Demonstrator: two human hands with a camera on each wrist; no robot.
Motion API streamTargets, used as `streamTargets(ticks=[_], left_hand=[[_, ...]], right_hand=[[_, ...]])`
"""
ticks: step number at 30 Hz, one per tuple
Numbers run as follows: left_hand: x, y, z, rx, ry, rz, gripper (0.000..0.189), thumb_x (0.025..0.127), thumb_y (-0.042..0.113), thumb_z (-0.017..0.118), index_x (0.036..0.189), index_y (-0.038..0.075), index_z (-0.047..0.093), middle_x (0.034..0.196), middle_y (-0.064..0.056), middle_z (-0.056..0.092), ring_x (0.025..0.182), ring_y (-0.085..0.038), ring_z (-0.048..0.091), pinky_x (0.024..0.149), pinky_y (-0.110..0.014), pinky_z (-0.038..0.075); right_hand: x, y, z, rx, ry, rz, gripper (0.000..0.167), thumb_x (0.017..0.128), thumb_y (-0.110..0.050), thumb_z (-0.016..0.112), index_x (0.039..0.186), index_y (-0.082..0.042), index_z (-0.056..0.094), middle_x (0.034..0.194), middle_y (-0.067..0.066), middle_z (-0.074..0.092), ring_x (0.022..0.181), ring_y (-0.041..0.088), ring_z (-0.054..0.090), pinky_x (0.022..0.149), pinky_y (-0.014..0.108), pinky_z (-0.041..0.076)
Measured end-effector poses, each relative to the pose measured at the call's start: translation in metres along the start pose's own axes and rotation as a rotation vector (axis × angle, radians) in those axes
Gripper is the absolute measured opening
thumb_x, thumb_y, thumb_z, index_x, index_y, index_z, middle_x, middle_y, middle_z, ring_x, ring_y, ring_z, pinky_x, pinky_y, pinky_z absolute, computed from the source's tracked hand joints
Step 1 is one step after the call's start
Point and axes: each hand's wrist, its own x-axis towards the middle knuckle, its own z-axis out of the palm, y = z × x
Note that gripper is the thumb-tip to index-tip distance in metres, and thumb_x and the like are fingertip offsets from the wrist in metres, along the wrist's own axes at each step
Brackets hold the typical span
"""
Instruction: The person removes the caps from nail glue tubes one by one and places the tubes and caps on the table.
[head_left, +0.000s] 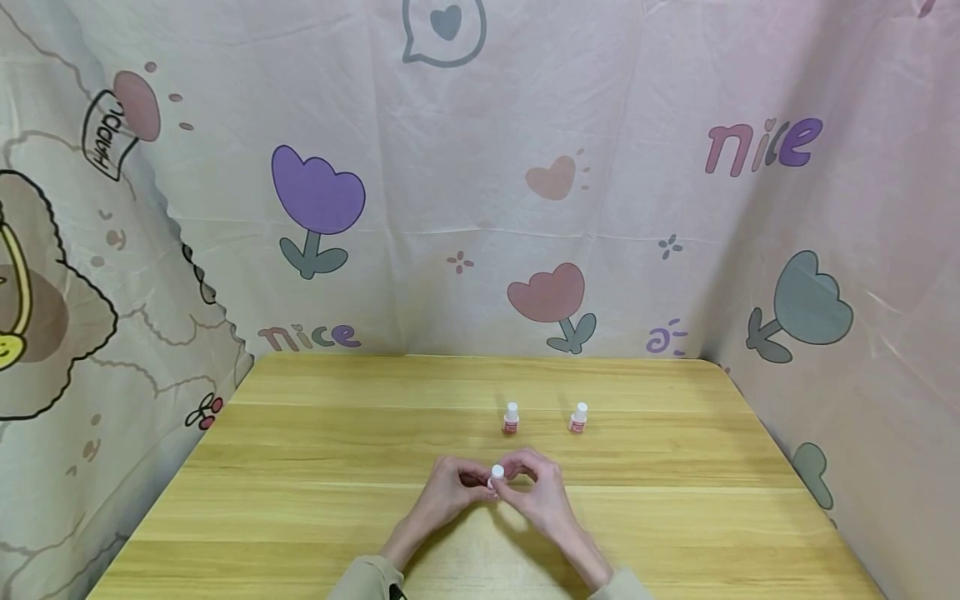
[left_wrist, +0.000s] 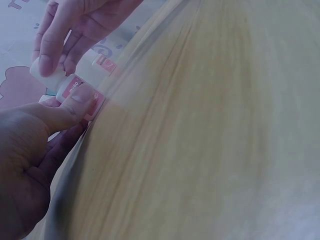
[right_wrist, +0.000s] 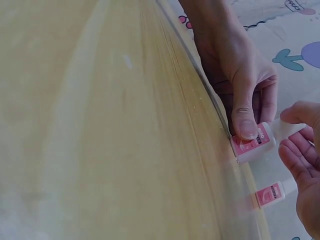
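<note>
A small white bottle (right_wrist: 251,147) with a pink label and a white cap is between my two hands, upright over the near middle of the table. My left hand (head_left: 450,492) pinches its body between thumb and fingers, the thumb lying across the label in the left wrist view. On the other side, my right hand (head_left: 540,493) has its thumb and fingers pinching the white cap (left_wrist: 44,69). The bottle's body is mostly hidden by fingers in the head view.
Two similar bottles stand upright beyond my hands, a left bottle (head_left: 512,419) and a right bottle (head_left: 578,419). The wooden table (head_left: 322,433) ends at a printed cloth (head_left: 450,292) at the back and sides.
</note>
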Motion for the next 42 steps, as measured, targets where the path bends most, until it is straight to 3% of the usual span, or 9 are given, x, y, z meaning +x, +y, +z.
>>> streamTargets(ticks=[4, 13, 20, 32, 42], left_hand=[[-0.0005, 0.0007, -0.0007, -0.003, -0.005, 0.003, 0.017, 0.076, 0.010, 0.086, 0.092, 0.008, 0.080, 0.087, -0.008, 0.080, 0.076, -0.002, 0.071, 0.070, -0.019, 0.058], [-0.0007, 0.0011, -0.0008, 0.009, -0.004, 0.012, 0.020, 0.076, 0.012, 0.086, 0.094, 0.007, 0.080, 0.089, -0.009, 0.080, 0.077, 0.000, 0.070, 0.071, -0.019, 0.058], [-0.0003, 0.0007, -0.0003, -0.011, -0.004, 0.001, 0.018, 0.077, 0.013, 0.086, 0.094, 0.009, 0.080, 0.087, -0.007, 0.080, 0.076, -0.004, 0.073, 0.070, -0.019, 0.059], [-0.0001, -0.0011, -0.0004, -0.020, -0.004, 0.004, 0.017, 0.076, 0.013, 0.086, 0.092, 0.010, 0.080, 0.086, -0.007, 0.079, 0.076, -0.004, 0.072, 0.070, -0.019, 0.059], [-0.0003, -0.0004, 0.0006, -0.026, -0.002, 0.005, 0.017, 0.076, 0.013, 0.086, 0.092, 0.011, 0.081, 0.086, -0.006, 0.080, 0.075, -0.005, 0.072, 0.070, -0.019, 0.058]], right_hand=[[-0.0005, -0.0005, -0.0010, 0.014, -0.013, -0.002, 0.024, 0.077, 0.003, 0.082, 0.097, -0.006, 0.072, 0.092, 0.010, 0.073, 0.080, 0.017, 0.069, 0.077, 0.033, 0.061], [0.0004, -0.0041, -0.0007, -0.054, -0.004, 0.090, 0.029, 0.072, -0.005, 0.087, 0.095, -0.012, 0.072, 0.089, 0.001, 0.072, 0.078, 0.010, 0.066, 0.076, 0.029, 0.059], [0.0002, -0.0030, -0.0007, -0.062, 0.006, 0.059, 0.025, 0.074, -0.005, 0.086, 0.092, -0.012, 0.072, 0.087, 0.001, 0.072, 0.078, 0.003, 0.064, 0.074, 0.030, 0.060], [-0.0002, 0.0037, -0.0007, -0.029, -0.014, -0.054, 0.023, 0.078, 0.001, 0.082, 0.097, -0.009, 0.073, 0.090, 0.006, 0.074, 0.080, 0.010, 0.069, 0.076, 0.032, 0.061], [0.0002, 0.0003, -0.0033, -0.005, -0.028, -0.075, 0.026, 0.078, 0.006, 0.080, 0.101, -0.001, 0.073, 0.094, 0.010, 0.074, 0.082, 0.009, 0.069, 0.079, 0.034, 0.062]])
